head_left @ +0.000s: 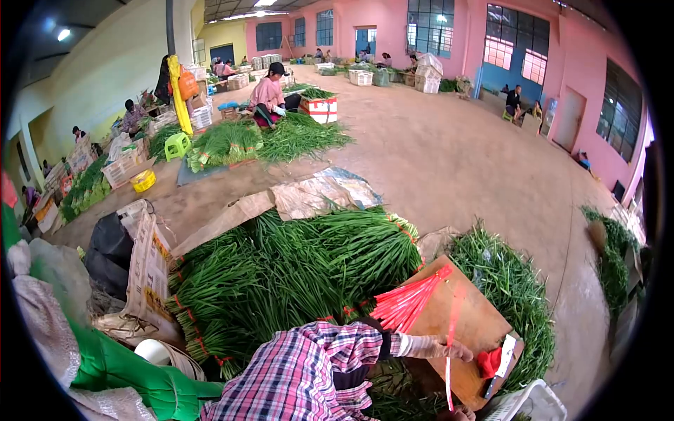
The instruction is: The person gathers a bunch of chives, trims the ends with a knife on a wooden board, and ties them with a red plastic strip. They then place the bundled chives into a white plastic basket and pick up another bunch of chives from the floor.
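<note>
A loose red strip (pixel 455 312) runs down over a brown board (pixel 460 323). My left hand (pixel 458 350), below a beige wrist cover and plaid sleeve, is closed on the strip. At the bottom edge my right hand (pixel 460 415), partly cut off, pinches the strip's lower, paler end. A fan of red strips (pixel 407 302) lies on the board's left part. On its right part are a red cloth (pixel 489 363) and a knife-like tool with a broad pale blade (pixel 503 358). Left of the board lie green leafy stalks (pixel 281 259) in bundles bound with red bands.
Loose greens (pixel 509 295) lie right of the board, above a white crate (pixel 526 403). A green sack (pixel 133 372) and a cardboard box (pixel 147 266) stand at the left. Farther off, a person in pink (pixel 267 95) sits by more greens.
</note>
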`<move>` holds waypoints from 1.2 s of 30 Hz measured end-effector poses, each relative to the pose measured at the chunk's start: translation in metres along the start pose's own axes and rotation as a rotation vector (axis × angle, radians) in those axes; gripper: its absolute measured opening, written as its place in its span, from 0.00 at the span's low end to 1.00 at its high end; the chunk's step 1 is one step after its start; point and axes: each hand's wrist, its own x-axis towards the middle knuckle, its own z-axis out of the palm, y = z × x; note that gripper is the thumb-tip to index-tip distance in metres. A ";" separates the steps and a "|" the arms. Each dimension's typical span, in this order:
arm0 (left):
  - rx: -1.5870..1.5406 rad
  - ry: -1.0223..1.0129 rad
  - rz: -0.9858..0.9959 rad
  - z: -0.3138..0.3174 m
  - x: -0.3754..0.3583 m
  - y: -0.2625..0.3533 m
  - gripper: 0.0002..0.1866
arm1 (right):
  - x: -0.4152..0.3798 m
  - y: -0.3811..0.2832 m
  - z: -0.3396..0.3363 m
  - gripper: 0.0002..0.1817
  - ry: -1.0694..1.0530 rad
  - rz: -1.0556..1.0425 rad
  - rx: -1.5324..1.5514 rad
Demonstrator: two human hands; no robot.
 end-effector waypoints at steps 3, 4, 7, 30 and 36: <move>0.261 0.238 0.114 0.019 -0.008 0.014 0.20 | -0.004 -0.025 0.001 0.17 0.068 -0.105 -0.147; 0.478 0.268 0.076 0.019 -0.012 0.016 0.19 | -0.005 -0.035 0.003 0.18 0.112 -0.154 -0.191; 1.127 0.402 -0.218 0.026 -0.028 0.052 0.22 | -0.007 -0.053 0.006 0.20 0.258 -0.298 -0.320; 1.480 0.275 0.028 0.013 -0.022 -0.036 0.10 | 0.099 -0.009 0.068 0.32 0.497 -0.595 -0.854; 0.716 0.804 -0.233 -0.066 0.010 -0.075 0.23 | 0.012 -0.051 0.018 0.42 0.607 -0.389 -0.803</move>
